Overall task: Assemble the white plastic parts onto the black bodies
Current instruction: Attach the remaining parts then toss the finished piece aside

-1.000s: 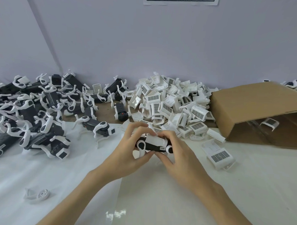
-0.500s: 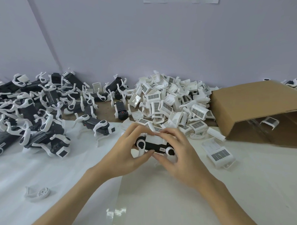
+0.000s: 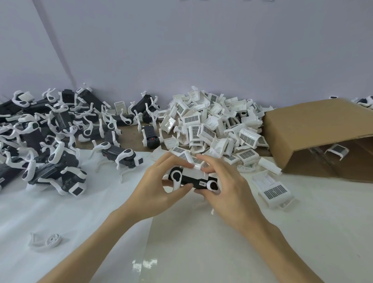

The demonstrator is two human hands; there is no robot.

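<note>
Both my hands hold one black body with a white plastic part on top, just above the white table sheet. My left hand grips its left end, thumb under the front edge. My right hand grips the right end, its fingers pressing on the white part from above. Behind them lies a heap of loose white plastic parts with dark grid labels. A pile of black bodies with white legs fills the left of the table.
An open cardboard box lies on its side at the right, with one white part inside. A single white part lies right of my hands. A small white wheel-like piece sits near the front left.
My hands have shifted slightly away from me with the body. The fingers of my right hand have moved over the top of the white part.
</note>
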